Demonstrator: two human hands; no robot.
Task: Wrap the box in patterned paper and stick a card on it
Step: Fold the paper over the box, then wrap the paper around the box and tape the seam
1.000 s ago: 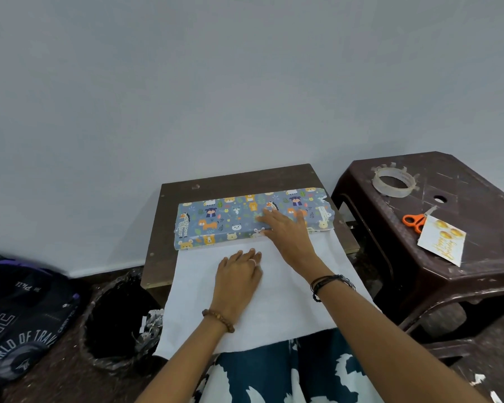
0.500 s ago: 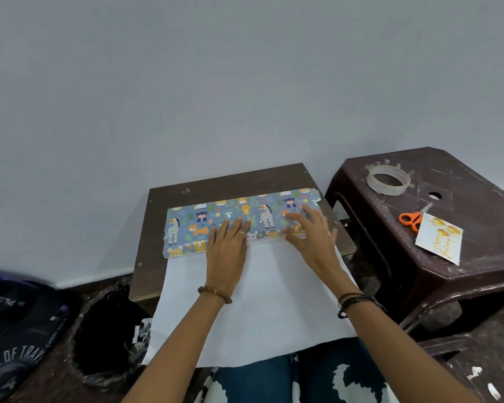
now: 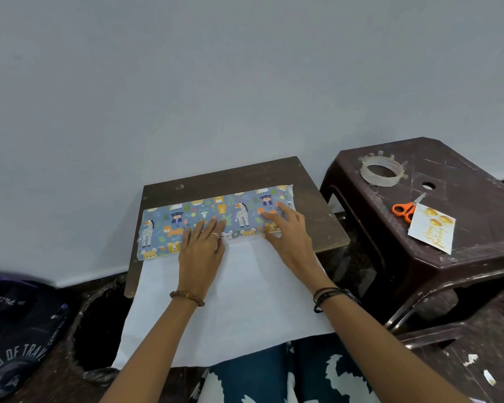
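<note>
A long flat box [image 3: 169,228] lies across the small brown table [image 3: 317,225], covered by blue wrapping paper printed with animals. The paper's white underside [image 3: 239,303] spreads toward me over the table's front edge and my lap. My left hand [image 3: 201,251] presses flat on the box's near edge at the middle, fingers spread. My right hand [image 3: 288,237] presses flat on the box's right part. Neither hand holds anything. A white card [image 3: 432,231] with gold balloons lies on the brown plastic stool at right.
The dark plastic stool [image 3: 463,274] at right also carries a tape roll [image 3: 381,171] and orange scissors [image 3: 405,209]. A black bin [image 3: 96,330] stands at the table's left, and a dark bag [image 3: 15,335] lies on the floor beyond it. A grey wall rises behind the table.
My left hand slid from the white paper up onto the box's near edge. My right hand moved right along the box top. The view shifted slightly.
</note>
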